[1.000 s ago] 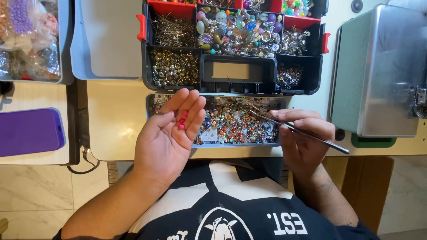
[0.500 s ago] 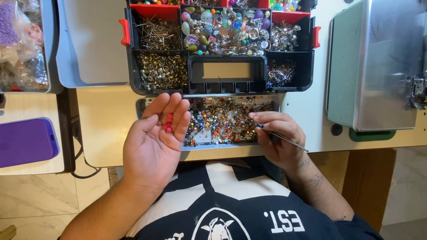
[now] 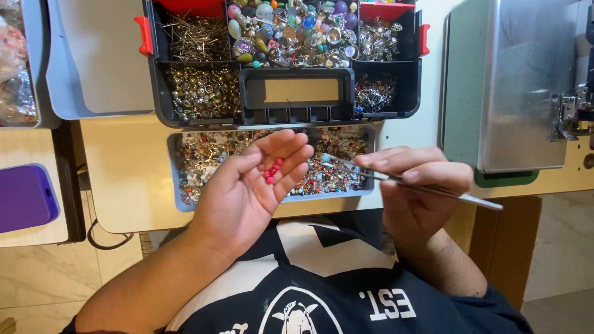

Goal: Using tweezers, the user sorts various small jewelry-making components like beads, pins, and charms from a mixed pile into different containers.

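Tweezers (image 3: 427,185) lie pinched in the right hand (image 3: 414,192), gripped between the thumb and the first fingers near the middle of the tool. Their long axis runs almost level across the view, tilted a little: the thin tips point toward the person's left and slightly away from the body, over the near right part of a shallow grey tray (image 3: 174,179), while the blunt back end sticks out past the hand to the right and slightly toward the body. Whether the tips hold anything is too small to tell. The left hand (image 3: 247,192) is open, palm up, fingers loosely curved and reaching over the middle of the same tray; it grips nothing, but a few small red beads (image 3: 271,173) rest along the fingers near their base. The tweezer tips are near the left fingertips, with a clear gap between them. The tray is full of mixed small beads and metal bits and sits on a cream tabletop (image 3: 124,179) close to the person's body. Just beyond it stands a black organiser box (image 3: 297,93) with red latches, its sections holding pins, brassy rings, coloured beads and silvery findings. A purple case (image 3: 25,198) lies at the far left, and a metal box (image 3: 513,80) stands to the right.
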